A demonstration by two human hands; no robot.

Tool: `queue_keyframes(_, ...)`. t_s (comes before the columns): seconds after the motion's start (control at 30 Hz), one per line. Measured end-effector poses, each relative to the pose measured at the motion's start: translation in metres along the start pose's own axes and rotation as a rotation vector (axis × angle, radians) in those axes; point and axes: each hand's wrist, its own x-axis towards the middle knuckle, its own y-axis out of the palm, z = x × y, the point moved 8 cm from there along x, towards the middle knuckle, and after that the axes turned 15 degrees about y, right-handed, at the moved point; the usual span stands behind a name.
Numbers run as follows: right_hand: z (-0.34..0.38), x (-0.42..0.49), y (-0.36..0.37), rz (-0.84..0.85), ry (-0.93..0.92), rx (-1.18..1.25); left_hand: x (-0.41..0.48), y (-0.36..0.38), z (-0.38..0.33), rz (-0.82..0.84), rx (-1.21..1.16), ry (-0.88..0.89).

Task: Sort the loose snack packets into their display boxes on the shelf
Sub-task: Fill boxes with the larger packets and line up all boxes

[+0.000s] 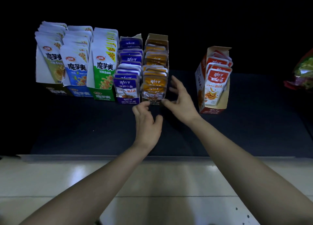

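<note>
Seemingly touching the orange box (153, 102) at its front lip: left hand (147, 123), fingers loosely curled; right hand (180, 99), fingers spread, beside its right edge; open shelf (240, 133) toward red box (199, 82).

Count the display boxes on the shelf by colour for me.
Dark box, olive packets: 1
Blue box: 1
Green box: 1
Purple box: 1
Orange box: 1
Red box, standing apart on the right: 1
Total: 6
</note>
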Motion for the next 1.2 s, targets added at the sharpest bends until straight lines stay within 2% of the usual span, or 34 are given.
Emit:
queue_keyframes(0.07,0.004,-0.015,-0.035,-0.12,-0.089,0.03,-0.003,0.008,-0.018,-0.023,0.032,0.112)
queue_keyframes(0.17,-0.009,-0.035,-0.106,-0.397,-0.155,0.082,0.002,0.037,-0.045,0.075,0.062,0.289)
queue_keyframes(0.23,-0.035,-0.034,-0.147,-0.525,-0.062,0.097,0.011,0.067,-0.056,0.208,0.078,0.32)
queue_keyframes(0.27,-0.051,-0.029,-0.16,-0.534,0.03,0.08,0.015,0.084,-0.06,0.285,0.067,0.298)
queue_keyframes(0.37,-0.088,-0.008,-0.161,-0.329,0.276,0.039,0.023,0.127,-0.06,0.481,-0.07,0.088)
queue_keyframes(0.47,-0.092,-0.004,-0.141,-0.186,0.259,0.019,0.028,0.145,-0.066,0.478,-0.242,0.026)
queue_keyframes(0.57,-0.088,-0.009,-0.136,-0.199,0.254,-0.011,0.03,0.137,-0.067,0.365,-0.239,0.035)
queue_keyframes(0.83,-0.088,-0.052,-0.117,-0.147,0.209,-0.06,0.001,0.102,-0.054,0.26,0.068,0.01)
queue_keyframes(1.03,-0.091,-0.078,-0.101,-0.023,0.19,-0.185,-0.016,0.081,-0.054,0.219,0.205,0.05)
queue_keyframes(1.2,-0.051,-0.07,-0.126,-0.221,-0.004,-0.086,-0.001,0.076,-0.075,0.21,0.131,0.18)
